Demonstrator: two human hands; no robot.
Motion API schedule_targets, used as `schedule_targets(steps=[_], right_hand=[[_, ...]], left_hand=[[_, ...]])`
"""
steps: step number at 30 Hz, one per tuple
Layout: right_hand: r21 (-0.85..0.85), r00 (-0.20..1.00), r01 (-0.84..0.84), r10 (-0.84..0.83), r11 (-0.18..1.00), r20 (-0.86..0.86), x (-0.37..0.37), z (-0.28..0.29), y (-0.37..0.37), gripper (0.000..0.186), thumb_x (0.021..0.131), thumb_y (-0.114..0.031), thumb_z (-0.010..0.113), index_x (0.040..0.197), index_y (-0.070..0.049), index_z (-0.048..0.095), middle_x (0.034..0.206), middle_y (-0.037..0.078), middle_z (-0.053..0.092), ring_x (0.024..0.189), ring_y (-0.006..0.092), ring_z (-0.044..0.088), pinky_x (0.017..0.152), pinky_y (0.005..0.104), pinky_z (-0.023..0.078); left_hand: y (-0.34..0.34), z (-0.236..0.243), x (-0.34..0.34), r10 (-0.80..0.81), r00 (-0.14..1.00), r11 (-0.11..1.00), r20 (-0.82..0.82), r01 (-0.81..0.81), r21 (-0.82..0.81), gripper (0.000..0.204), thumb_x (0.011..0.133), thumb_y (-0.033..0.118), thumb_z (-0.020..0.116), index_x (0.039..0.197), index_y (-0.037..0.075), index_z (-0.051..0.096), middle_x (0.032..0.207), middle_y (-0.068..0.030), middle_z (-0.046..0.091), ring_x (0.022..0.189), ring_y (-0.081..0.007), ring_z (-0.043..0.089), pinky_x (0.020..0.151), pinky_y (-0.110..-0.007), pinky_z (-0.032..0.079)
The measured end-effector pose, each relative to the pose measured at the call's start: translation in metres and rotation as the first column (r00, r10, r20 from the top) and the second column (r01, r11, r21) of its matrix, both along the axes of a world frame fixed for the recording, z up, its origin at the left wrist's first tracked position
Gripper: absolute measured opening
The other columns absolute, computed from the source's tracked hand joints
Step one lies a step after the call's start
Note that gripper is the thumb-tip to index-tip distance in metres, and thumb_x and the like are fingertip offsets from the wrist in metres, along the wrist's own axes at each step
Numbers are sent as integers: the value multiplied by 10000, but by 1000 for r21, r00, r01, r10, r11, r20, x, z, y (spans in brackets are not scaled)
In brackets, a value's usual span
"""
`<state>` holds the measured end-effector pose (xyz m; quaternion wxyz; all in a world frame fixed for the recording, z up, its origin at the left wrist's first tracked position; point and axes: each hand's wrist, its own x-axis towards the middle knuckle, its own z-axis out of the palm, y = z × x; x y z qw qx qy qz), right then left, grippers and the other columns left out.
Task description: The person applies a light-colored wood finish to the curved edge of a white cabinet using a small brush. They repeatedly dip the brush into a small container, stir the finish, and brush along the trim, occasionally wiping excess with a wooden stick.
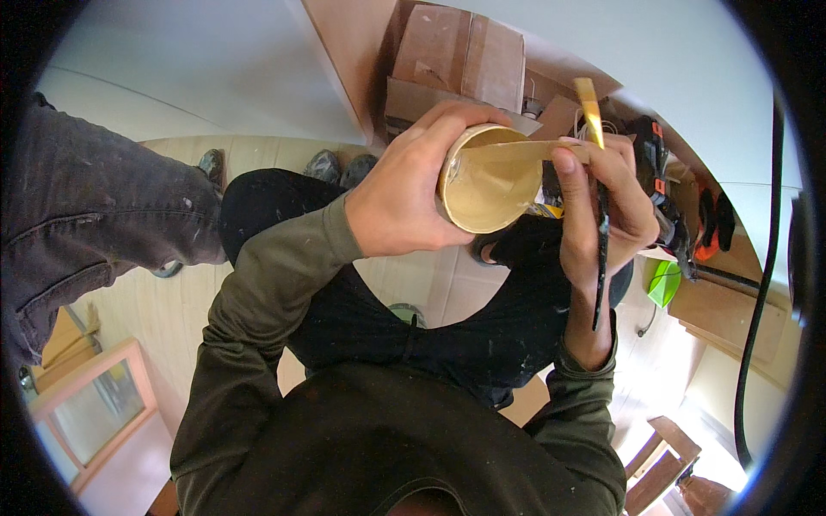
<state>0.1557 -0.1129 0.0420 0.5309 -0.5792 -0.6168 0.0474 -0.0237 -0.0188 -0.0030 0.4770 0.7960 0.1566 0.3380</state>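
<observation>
Our dark shirt (370, 421) lies nearest, sleeves reaching out to both hands. Beyond it, our left hand (404, 185) curls around the outside of a cup (486, 211), fingers spread to its width, its open mouth tilted toward us. Our right hand (626, 199) pinches a flat stick (512, 153) with thumb and fingertips almost together, the far end inside the cup; a brush (602, 228) is tucked among those same fingers, bristles up.

Pale yellow coats the cup's inside; we cannot tell whether it is wet. Tipping the mouth lower could spill anything runny onto our black trousers (465, 344) or the floor (155, 322). Squeezing hard might buckle the wall, and shifting the stick could let the brush slip.

Farther off, another person's leg (103, 202) stands at left; a bump there might jog us. A cardboard box (460, 52) sits past the cup.
</observation>
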Motion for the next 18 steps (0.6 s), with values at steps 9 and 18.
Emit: schedule_targets(steps=[9,18], right_hand=[[3,986,-165,165,986,29,4,-6,4,181,758,34,769,931,-15,752,853,76,739,774,210,635,741,299,495],[31,994,-100,98,995,54,12,-6,1,154,756,44,769,898,-13,754,821,68,734,739,196,622,709,284,491]], left_hand=[[-2,-7,2,-25,999,997,27,23,70,784,608,145,867,1288,14,500,1250,-176,540,1159,-341,574,983,-391,471],[-5,-11,4,-34,999,999,7,34,11,772,607,160,870,1276,16,513,1242,-174,559,1158,-339,580,983,-390,474]])
